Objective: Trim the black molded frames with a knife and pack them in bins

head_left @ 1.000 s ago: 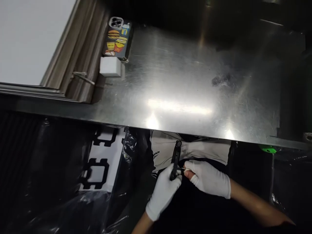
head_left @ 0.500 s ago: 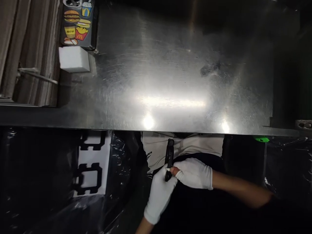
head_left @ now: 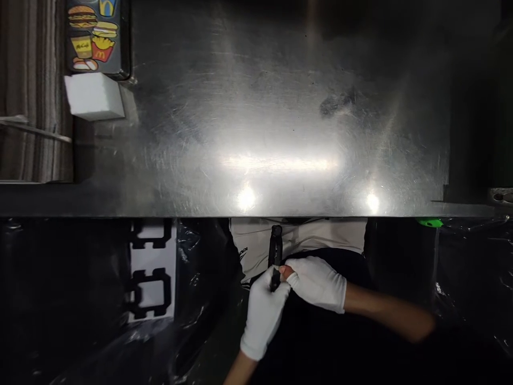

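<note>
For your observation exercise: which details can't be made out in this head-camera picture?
- Head view: the black tool, its lower end wrapped by the left hand; its type is unclear.
- What the right hand pinches: too small.
- Phone case: top cut off by the frame edge.

Scratched steel counter [head_left: 280, 107]. Phone [head_left: 96, 35] in burger-print case at far left, white block [head_left: 94, 96] touching it. Green object [head_left: 429, 222] under counter edge, right.
</note>
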### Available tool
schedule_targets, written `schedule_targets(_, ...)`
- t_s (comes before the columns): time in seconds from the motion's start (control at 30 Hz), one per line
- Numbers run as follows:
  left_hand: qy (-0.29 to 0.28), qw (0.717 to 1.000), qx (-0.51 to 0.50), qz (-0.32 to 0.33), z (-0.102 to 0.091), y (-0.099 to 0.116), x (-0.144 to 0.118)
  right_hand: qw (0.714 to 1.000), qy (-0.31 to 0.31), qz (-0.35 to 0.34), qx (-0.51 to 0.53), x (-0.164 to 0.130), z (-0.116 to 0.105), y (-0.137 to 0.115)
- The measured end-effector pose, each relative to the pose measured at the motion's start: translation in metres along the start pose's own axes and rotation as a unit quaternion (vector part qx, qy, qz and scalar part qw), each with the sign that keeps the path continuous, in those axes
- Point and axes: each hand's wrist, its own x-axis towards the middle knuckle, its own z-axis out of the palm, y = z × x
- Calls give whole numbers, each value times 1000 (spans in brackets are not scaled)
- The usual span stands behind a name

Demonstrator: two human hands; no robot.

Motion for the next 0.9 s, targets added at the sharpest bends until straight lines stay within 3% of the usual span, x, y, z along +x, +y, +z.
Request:
schedule_targets(0.1, -34, 999, -4, 15, -15, 3, -2, 998, -22, -54, 34, -7, -14, 10)
schedule_targets(0.23, -195, 978, -47, 56, -42, 6, -5, 986, -21, -137, 88, -22, -36, 30)
schedule_targets(0.27, -205, 976, -31, 62, -45, 5, -6, 987, -12, -137, 86, -26, -38, 32)
schedule_targets(0.3, -185, 980, 11, 67, -44, 3, -7, 989, -6, -129, 75, -29, -37, 34)
schedule_targets(0.37, -85, 980, 164, 76, -35, -1, -9, 994, -7, -105, 29, -35, -29, 32)
schedule_targets(0.43, 15, 942, 321, 93, -21, -5, -10, 996, -11, -79, -37, -37, -18, 26)
schedule_targets(0.5, 62, 902, 410, 119, -10, -7, -11, 994, -7, -57, -95, -38, -9, 19)
schedule_targets(0.7, 130, 852, 468, 193, -4, -9, -13, 986, -7, -45, -158, -35, -6, 11)
schedule_targets(0.9, 159, 831, 489, 210, -2, -14, -14, 984, -14, -30, -177, -36, -4, 6)
